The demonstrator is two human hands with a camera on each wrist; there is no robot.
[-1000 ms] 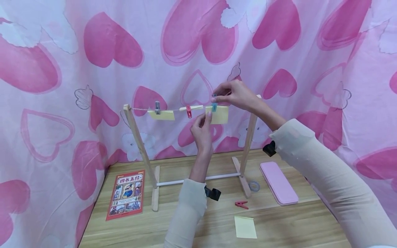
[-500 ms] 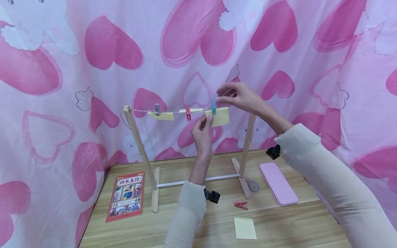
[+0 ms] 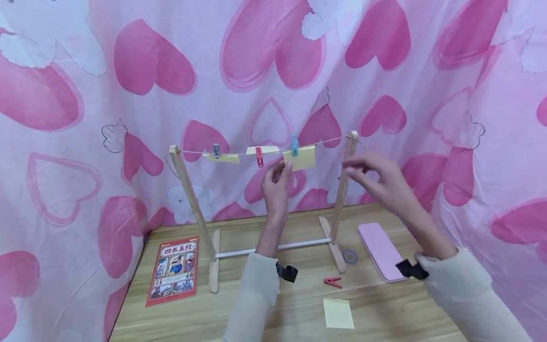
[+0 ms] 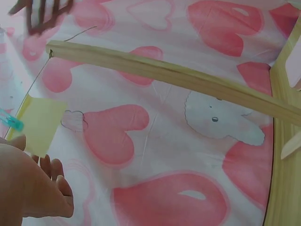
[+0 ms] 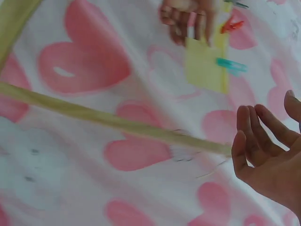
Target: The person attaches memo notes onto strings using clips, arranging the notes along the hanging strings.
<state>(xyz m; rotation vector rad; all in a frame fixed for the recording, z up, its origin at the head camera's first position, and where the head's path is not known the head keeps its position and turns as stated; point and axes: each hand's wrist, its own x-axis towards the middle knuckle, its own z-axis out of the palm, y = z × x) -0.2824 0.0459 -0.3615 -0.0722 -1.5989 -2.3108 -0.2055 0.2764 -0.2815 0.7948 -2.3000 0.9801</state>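
A yellow sticky note [image 3: 304,159] hangs on the string [image 3: 326,141], held there by a teal clothespin [image 3: 294,146]. My left hand [image 3: 275,186] pinches this note's left lower edge, thumb in front; the right wrist view also shows this hand [image 5: 190,19] at the note. Away to the right, beside the right wooden post [image 3: 343,190], is my right hand [image 3: 382,183], holding nothing, its fingers loosely bent. Farther left on the string, a red clothespin [image 3: 259,156] and a grey clothespin [image 3: 216,151] each clip another yellow note.
On the wooden table lie a red clothespin [image 3: 332,282], a yellow sticky note [image 3: 338,313], a tape roll [image 3: 350,257], a pink case [image 3: 383,251] and a red booklet [image 3: 174,270]. The rack's left post [image 3: 192,199] and white bottom rod [image 3: 295,245] frame the space below the string.
My right hand has come off the teal clothespin and moved right and down, past the right post. The clothespin stays on the note and string, while my left hand remains at the note.
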